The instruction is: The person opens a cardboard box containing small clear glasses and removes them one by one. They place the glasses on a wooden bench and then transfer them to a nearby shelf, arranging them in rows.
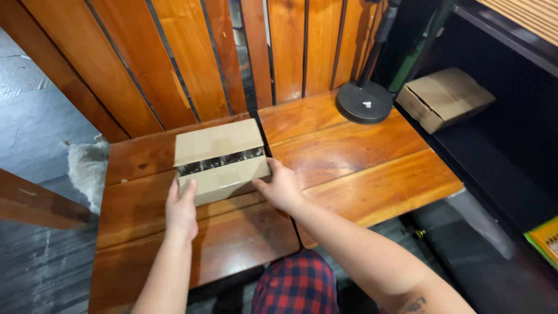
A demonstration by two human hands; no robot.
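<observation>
spanning slatted wall, wooden tabletop (pixel 360 168) bears cardboard box (pixel 221 160).

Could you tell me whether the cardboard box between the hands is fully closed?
Not fully. The cardboard box has its two top flaps folded down, but a dark gap between them shows items inside. The left hand and right hand touch its near side.

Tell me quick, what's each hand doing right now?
Left hand: open, palm flat against the near side of the cardboard box.
Right hand: open, fingers pressed on the box's right near corner.
</observation>
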